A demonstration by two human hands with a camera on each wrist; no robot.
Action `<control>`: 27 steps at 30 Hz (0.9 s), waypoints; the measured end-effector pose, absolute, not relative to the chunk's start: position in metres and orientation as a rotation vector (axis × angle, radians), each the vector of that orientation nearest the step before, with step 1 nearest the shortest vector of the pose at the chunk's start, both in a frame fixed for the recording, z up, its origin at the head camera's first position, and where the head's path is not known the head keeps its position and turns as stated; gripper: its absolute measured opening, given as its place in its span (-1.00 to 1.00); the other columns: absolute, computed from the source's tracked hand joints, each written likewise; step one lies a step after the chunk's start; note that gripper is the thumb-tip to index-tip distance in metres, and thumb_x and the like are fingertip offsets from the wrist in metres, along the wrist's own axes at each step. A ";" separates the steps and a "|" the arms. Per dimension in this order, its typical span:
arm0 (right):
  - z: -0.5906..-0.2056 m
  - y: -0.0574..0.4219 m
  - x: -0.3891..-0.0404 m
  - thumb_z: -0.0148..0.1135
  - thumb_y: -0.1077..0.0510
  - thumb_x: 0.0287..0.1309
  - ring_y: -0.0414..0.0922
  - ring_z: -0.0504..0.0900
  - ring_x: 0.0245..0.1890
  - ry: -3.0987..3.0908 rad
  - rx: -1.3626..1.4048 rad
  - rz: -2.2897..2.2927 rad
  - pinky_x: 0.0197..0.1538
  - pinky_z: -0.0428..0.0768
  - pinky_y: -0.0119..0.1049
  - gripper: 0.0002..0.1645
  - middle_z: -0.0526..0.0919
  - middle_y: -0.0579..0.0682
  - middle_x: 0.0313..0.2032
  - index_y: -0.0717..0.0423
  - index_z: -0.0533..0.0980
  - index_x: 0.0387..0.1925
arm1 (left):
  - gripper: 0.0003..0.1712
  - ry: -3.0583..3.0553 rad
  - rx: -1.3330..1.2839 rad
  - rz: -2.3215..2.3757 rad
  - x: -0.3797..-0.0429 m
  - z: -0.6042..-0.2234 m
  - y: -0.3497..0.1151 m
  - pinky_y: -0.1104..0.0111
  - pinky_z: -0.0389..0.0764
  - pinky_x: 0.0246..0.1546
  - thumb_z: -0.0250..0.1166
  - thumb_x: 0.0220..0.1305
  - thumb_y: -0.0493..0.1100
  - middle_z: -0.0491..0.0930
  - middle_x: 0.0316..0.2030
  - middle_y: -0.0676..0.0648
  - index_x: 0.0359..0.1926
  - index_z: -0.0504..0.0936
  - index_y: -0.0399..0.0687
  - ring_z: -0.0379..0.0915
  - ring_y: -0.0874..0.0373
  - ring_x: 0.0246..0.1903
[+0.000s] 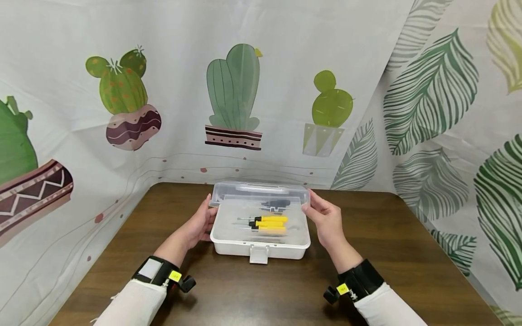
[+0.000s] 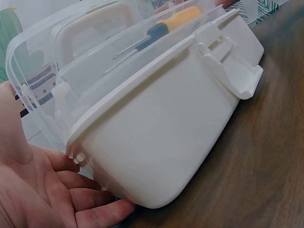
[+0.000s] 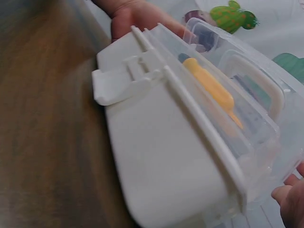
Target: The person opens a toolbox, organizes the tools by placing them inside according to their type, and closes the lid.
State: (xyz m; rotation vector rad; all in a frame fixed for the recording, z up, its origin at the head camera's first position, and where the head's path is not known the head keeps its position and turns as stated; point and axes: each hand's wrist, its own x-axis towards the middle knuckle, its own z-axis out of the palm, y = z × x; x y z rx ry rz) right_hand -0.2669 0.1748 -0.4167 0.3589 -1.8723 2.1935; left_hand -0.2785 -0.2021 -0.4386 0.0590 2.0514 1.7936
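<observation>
A white storage box (image 1: 281, 251) with a clear lid (image 1: 228, 194) sits on the table. The lid is tilted up at the back of the box. Several yellow-handled screwdrivers (image 1: 271, 224) lie side by side inside, above a clear inner tray (image 2: 90, 90). My left hand (image 1: 200, 224) is at the box's left side, its relaxed fingers (image 2: 95, 199) against the lower side wall. On the other side, my right hand (image 1: 328, 222) pinches the lid's right edge between thumb and fingers. The white front latch (image 1: 258, 254) hangs down.
The brown wooden table (image 1: 244, 294) reaches back to a white cloth backdrop (image 1: 175, 90) printed with cacti and leaves. Black dark objects (image 1: 277, 203) show through the lid near the back of the box. Both wrists wear black camera straps (image 1: 360, 278).
</observation>
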 end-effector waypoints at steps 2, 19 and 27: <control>-0.419 0.176 -0.264 0.37 0.42 0.19 -0.31 0.61 0.25 -1.897 0.370 2.158 0.14 0.64 -0.48 -0.31 0.46 0.27 0.37 0.37 0.42 0.36 | 0.07 2.061 0.040 1.809 -0.279 -0.440 -0.201 0.14 0.65 -0.08 -0.47 0.41 0.62 0.56 0.27 -0.27 0.50 0.29 -0.03 0.61 0.02 0.08; -0.441 0.186 -0.252 0.57 0.31 0.04 0.07 0.37 0.44 -2.151 0.560 1.783 0.22 0.48 -0.55 -0.06 0.37 0.23 0.47 0.35 0.34 0.43 | -0.49 2.147 0.012 1.880 -0.282 -0.452 -0.194 0.17 0.71 -0.18 -0.12 0.58 0.12 0.67 -0.23 0.00 0.03 0.57 -0.16 0.66 0.12 -0.21; -0.447 0.186 -0.250 0.64 0.26 -0.05 0.09 0.42 0.42 -2.200 0.629 1.664 0.19 0.51 -0.58 -0.02 0.38 0.21 0.48 0.32 0.39 0.41 | -0.48 2.216 0.050 1.819 -0.286 -0.453 -0.196 0.15 0.71 -0.16 -0.16 0.63 0.13 0.67 -0.11 -0.09 0.33 0.51 0.03 0.67 0.08 -0.17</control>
